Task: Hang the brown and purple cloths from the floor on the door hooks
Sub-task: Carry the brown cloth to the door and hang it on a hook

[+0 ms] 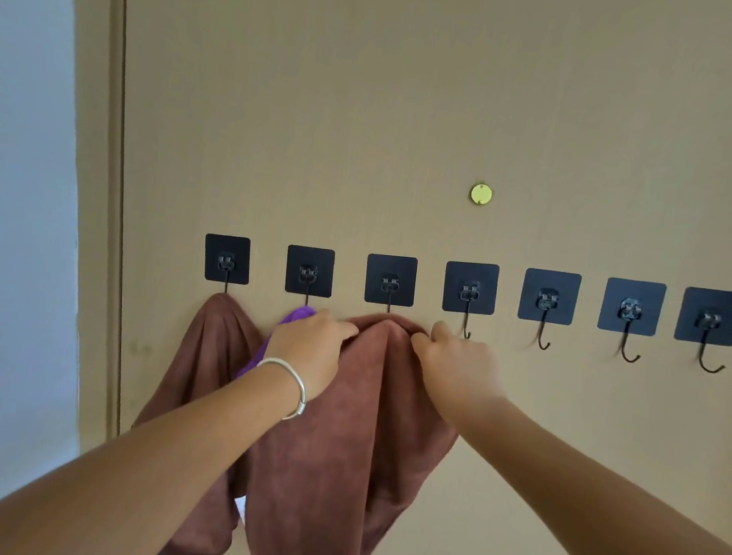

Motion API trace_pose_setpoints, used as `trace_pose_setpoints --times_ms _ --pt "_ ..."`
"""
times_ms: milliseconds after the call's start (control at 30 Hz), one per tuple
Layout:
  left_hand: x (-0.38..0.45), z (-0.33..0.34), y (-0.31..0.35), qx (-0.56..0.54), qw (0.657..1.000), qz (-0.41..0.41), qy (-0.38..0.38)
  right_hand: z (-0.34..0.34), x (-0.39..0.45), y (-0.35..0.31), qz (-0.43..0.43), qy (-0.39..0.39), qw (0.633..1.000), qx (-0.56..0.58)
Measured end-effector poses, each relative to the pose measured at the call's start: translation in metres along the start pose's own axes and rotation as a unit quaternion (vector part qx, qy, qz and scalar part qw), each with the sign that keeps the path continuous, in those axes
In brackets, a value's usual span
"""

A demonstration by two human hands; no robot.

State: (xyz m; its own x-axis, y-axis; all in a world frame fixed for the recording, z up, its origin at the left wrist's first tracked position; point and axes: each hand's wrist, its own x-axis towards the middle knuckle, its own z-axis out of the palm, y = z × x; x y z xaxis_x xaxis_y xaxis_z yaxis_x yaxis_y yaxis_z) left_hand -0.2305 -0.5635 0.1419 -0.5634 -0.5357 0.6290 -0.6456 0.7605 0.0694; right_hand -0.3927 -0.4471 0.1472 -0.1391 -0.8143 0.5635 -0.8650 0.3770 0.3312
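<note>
Head view, frame centre: brown cloth draped over third hook, top fold pinched between left hand and right hand fingers.

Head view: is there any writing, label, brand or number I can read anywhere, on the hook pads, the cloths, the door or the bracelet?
None: no readable text in this view.
Black hook pads: plain, no print visible.
Brown cloth and purple cloth: no tag or label showing.
Round yellow disc on the door: blank.
Bracelet: too small to tell any engraving.
</note>
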Motion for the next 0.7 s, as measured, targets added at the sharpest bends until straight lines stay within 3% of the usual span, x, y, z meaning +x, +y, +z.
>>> trace_pose_setpoints --times_ms 267,433,567,700 --pt "-0.023 0.015 0.034 0.107 0.982 0.024 -0.152 0.030 -0.018 -0.023 -0.012 0.001 0.997 0.073" --pt "-0.029 0.004 0.030 0.244 0.925 0.047 -0.288 0.026 -0.015 -0.018 -0.040 0.002 0.995 0.096" --pt "-0.030 -0.013 0.040 0.276 0.926 0.068 -0.249 0.022 -0.022 -0.009 -0.085 -0.018 0.989 0.117" --pt "-0.014 -0.055 0.058 0.262 0.955 0.066 -0.124 0.007 -0.035 0.028 -0.077 0.033 0.989 0.126"
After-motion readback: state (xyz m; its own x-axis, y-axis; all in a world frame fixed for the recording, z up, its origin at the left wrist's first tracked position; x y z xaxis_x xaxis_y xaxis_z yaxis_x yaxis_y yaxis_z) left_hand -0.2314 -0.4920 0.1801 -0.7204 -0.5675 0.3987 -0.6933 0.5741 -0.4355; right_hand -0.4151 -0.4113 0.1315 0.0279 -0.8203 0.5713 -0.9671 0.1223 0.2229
